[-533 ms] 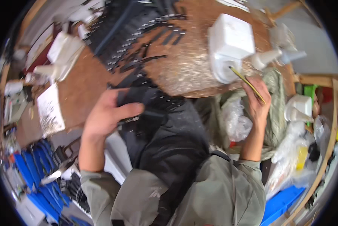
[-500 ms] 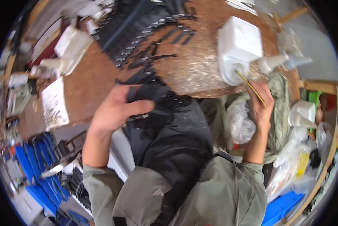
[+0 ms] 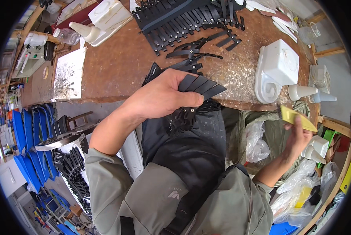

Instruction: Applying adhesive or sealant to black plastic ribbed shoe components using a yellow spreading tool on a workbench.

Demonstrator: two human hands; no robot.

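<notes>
My left hand (image 3: 160, 96) pinches a fan of black strips (image 3: 203, 87) between thumb and fingers, above my lap near the table's front edge. Flat, slanted strip ends spread to the right of the thumb, and riveted ends (image 3: 185, 113) hang below the hand. On the right, my right hand (image 3: 298, 136) grips a flat yellow brush (image 3: 297, 118) with a dark edge at its upper left. That brush is just off the table edge, apart from the strips. A white pot with a round opening (image 3: 270, 92) stands on the table near the brush.
More black riveted strips (image 3: 179, 23) lie across the back of the brown table (image 3: 113, 70). A second white container (image 3: 109, 13) and a speckled white sheet (image 3: 70, 74) are on its left. White nozzles (image 3: 302, 92) stick out at the right edge. Blue bins (image 3: 30, 129) stand lower left.
My right hand has drawn the yellow brush out of the white pot, to the right and down. My left hand has come rightward with the strips, now fanned out. The view has shifted.
</notes>
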